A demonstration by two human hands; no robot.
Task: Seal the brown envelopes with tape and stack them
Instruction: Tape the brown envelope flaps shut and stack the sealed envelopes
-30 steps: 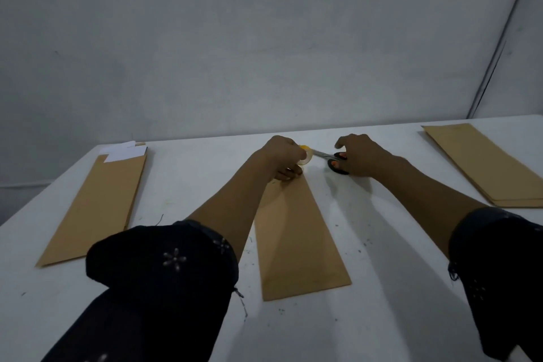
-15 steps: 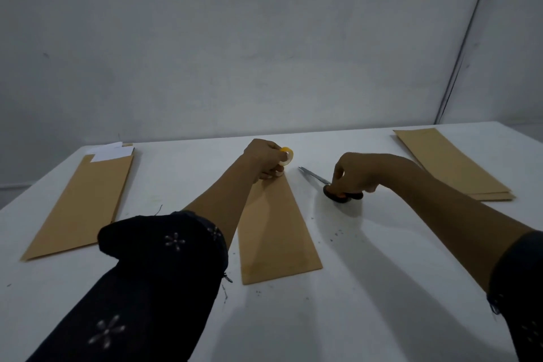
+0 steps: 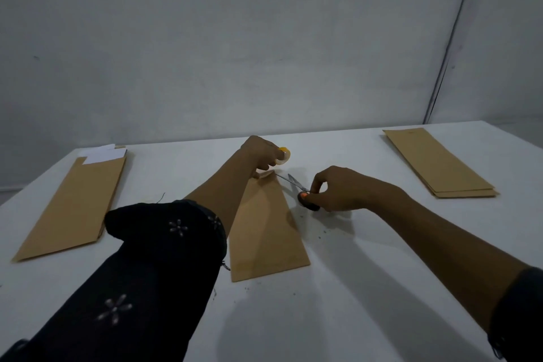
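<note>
A brown envelope [image 3: 264,232] lies lengthwise in the middle of the white table [image 3: 367,288]. At its far end my left hand [image 3: 261,153] grips a small roll of clear tape with a yellow core [image 3: 283,155], held just above the envelope's flap. To the right of that end, my right hand [image 3: 340,189] holds the black and orange handles of a pair of scissors [image 3: 296,184]. The blades are parted and point toward the envelope's far corner, low over the table.
A stack of brown envelopes [image 3: 437,164] lies at the far right of the table. Another pile [image 3: 79,200] lies at the far left, with white paper [image 3: 102,154] sticking out of its far end. A grey wall stands behind the table.
My right hand drew the scissors back from beside the tape roll, down and to the right of the envelope. My left hand stays at the envelope's far end with the roll. The camera view shifted.
</note>
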